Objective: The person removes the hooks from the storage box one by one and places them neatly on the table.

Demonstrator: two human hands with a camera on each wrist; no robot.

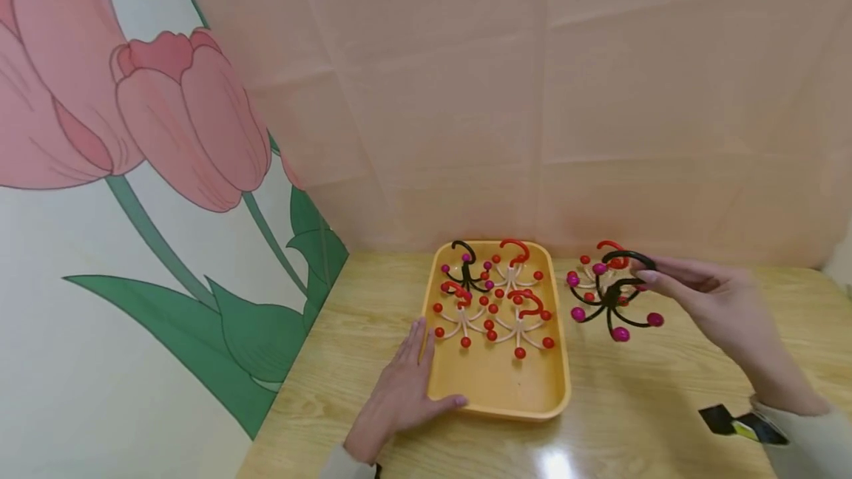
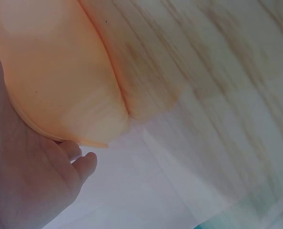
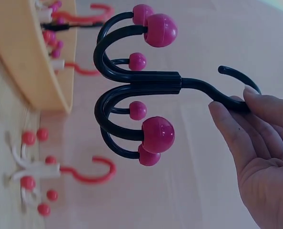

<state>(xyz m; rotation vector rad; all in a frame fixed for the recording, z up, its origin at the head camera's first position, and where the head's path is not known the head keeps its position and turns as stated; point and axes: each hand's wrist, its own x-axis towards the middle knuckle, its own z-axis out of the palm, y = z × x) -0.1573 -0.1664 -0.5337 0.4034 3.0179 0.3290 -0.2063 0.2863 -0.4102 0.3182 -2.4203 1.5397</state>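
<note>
My right hand (image 1: pixel 722 309) pinches a black multi-arm hanging hook (image 1: pixel 611 298) by its curved top between thumb and fingers. The hook is held up to the right of a yellow tray (image 1: pixel 499 388), its several arms curling out to magenta balls. In the right wrist view, the fingertips lie on the bend of the hook's top. My left hand (image 1: pixel 402 390) rests against the tray's left side with straight fingers, its thumb along the near rim. The left wrist view shows that hand close against the tray wall (image 2: pixel 65 86).
Inside the tray stand a black hanging hook with magenta balls (image 1: pixel 467 273) and 3 white ones with red tops and balls, one at the back right (image 1: pixel 511 276). Another white-and-red hook (image 3: pixel 46 170) stands on the wooden table right of the tray, partly behind the held one.
</note>
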